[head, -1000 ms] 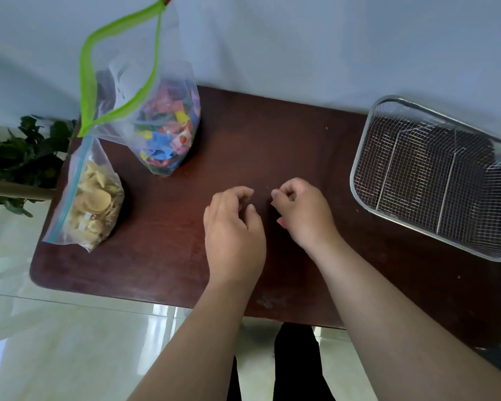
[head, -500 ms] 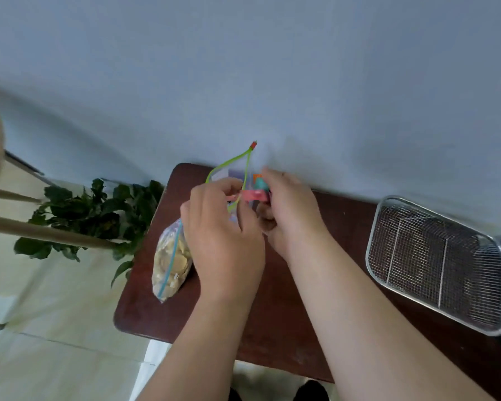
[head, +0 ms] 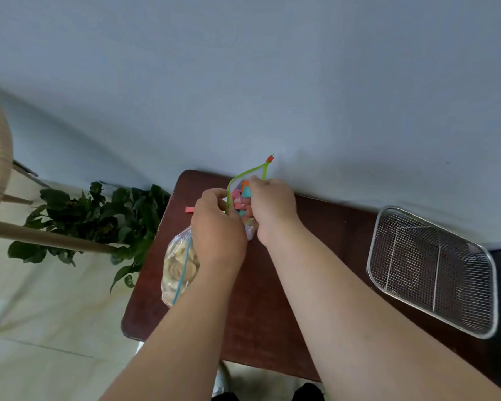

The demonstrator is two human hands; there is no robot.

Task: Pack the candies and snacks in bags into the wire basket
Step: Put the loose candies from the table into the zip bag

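A clear candy bag (head: 241,198) with a green zip rim stands at the table's far edge, full of coloured candies. My left hand (head: 217,227) grips its near rim. My right hand (head: 272,206) holds the far side, fingers at the mouth of the bag. A second clear bag (head: 177,267) with a blue zip, holding pale round snacks, lies at the table's left side, partly under my left wrist. One pink candy (head: 190,210) lies loose on the table beside my left hand. The wire basket (head: 434,270) sits at the right, with nothing in it.
The dark brown table (head: 261,314) is small and stands against a blue-grey wall. A leafy green plant (head: 99,218) and wooden furniture legs (head: 47,238) are on the left, over a pale tiled floor.
Both hands went from the table's middle up to the candy bag and took hold of its rim. The camera tilted up. A pink candy now lies loose on the table.
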